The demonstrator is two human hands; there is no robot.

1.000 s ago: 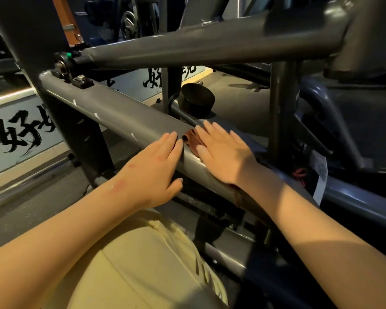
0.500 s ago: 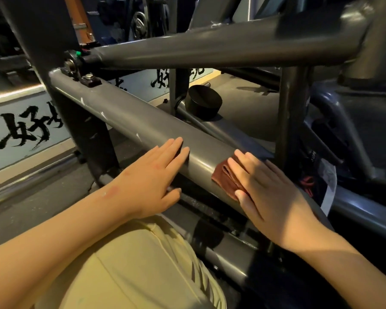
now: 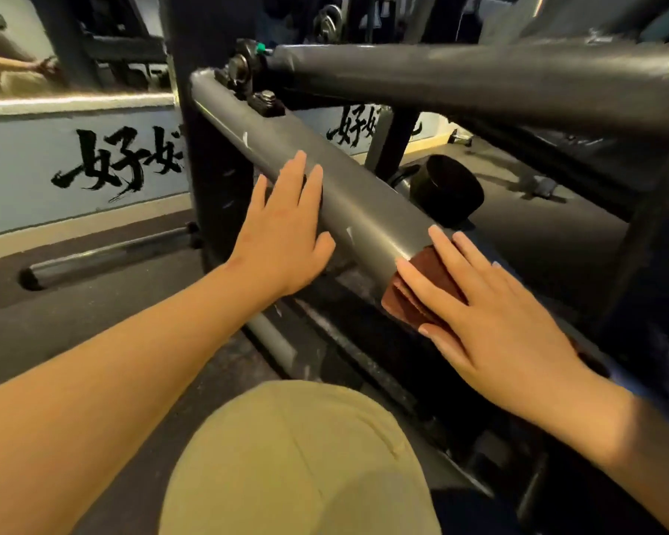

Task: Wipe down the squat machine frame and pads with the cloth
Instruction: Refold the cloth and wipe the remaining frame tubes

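A thick grey frame tube (image 3: 348,195) of the squat machine slopes from upper left down to lower right. My left hand (image 3: 286,229) rests flat against its near side, fingers straight. Lower down the tube, my right hand (image 3: 479,307) presses a folded brown cloth (image 3: 414,291) onto the metal with straight fingers. Most of the cloth is hidden under the palm. A second grey tube (image 3: 479,75) crosses above, joined at a bolted pivot (image 3: 248,79).
A black round cap (image 3: 447,191) sits behind the tube. A dark upright post (image 3: 209,148) stands left of it. A loose bar (image 3: 105,256) lies on the dark floor. My knee in beige cloth (image 3: 298,465) is at the bottom. A wall with black calligraphy (image 3: 120,164) runs along the left.
The view shifted left and closer. My right hand slid the cloth down the tube away from my left hand, which stayed resting on the tube.
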